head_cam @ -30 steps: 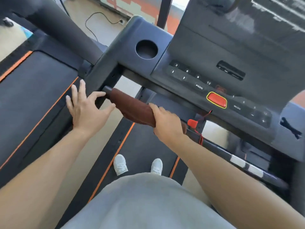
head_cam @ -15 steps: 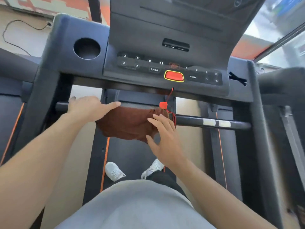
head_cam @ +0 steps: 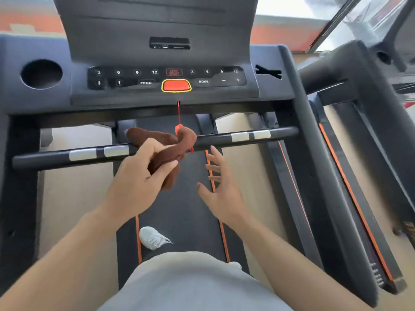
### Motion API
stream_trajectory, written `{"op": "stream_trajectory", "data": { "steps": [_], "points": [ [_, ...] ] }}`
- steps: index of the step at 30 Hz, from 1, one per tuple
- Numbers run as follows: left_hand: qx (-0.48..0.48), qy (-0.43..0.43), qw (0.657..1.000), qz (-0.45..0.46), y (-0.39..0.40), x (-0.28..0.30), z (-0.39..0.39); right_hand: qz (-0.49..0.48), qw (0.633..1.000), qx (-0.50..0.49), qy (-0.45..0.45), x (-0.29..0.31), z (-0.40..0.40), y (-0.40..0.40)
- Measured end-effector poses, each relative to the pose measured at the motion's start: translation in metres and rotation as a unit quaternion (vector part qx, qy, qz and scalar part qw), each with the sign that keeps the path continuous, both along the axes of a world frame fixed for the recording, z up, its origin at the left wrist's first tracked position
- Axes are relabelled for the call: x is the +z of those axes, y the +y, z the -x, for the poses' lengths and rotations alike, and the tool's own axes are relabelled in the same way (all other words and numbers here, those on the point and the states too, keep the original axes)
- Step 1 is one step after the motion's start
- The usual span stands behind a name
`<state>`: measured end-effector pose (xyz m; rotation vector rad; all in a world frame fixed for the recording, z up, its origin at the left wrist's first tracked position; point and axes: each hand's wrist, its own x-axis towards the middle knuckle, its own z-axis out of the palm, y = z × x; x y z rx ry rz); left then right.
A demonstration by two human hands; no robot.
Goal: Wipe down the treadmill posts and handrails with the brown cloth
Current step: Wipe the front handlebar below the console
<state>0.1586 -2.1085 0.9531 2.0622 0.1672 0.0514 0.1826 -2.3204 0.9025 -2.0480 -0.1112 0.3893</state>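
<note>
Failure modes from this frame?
1. The brown cloth lies bunched over the crossbar against the red safety cord; it may snag the cord.
2. Only the left hand grips the cloth; the right hand is open beside it, so the cloth may slip off.

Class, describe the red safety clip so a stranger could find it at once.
Start at the treadmill console and its red button. A thin red cord drops from beneath it to the red clip, by the brown cloth on the crossbar.
</note>
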Motion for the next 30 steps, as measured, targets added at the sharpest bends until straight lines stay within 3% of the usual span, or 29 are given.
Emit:
{"op": "stream_trajectory", "data": {
  "steps": [3, 5, 9, 13, 20, 22, 24, 26, 30],
  "points": [
    [-0.113, -0.01, 0.994, -0.003, -0.053, 0.02, 0.004, -0.011, 0.991, 0.102, -0.082, 0.022, 0.004, -0.039],
    [-0.172, -0.035, 0.983, -0.046, -0.091, 0.027, 0.005, -0.036, 0.987, 0.116, -0.106, 0.03, 0.012, -0.074],
    [-0.248, -0.063, 0.964, -0.078, -0.172, 0.031, 0.01, -0.046, 0.997, 0.054, -0.013, 0.042, 0.041, -0.163],
    [-0.223, -0.056, 0.972, -0.053, -0.245, 0.02, 0.024, -0.083, 0.996, -0.007, 0.012, 0.064, 0.071, -0.249],
    [-0.184, 0.034, 0.982, 0.036, -0.328, -0.004, 0.038, -0.043, 0.997, -0.059, 0.02, 0.109, 0.08, -0.347],
    [-0.129, 0.009, 0.991, 0.025, -0.342, -0.013, 0.031, 0.008, 0.995, -0.099, 0.01, 0.108, 0.063, -0.371],
    [-0.054, 0.008, 0.999, -0.001, -0.354, -0.026, 0.019, 0.151, 0.976, -0.155, -0.003, 0.097, 0.039, -0.394],
    [-0.036, 0.073, 0.997, 0.003, -0.366, -0.04, 0.01, 0.282, 0.946, -0.161, 0.023, 0.082, 0.024, -0.409],
    [-0.167, 0.251, 0.951, 0.066, -0.392, -0.065, 0.023, 0.259, 0.953, -0.067, 0.144, 0.033, 0.032, -0.389]
  ]
}}
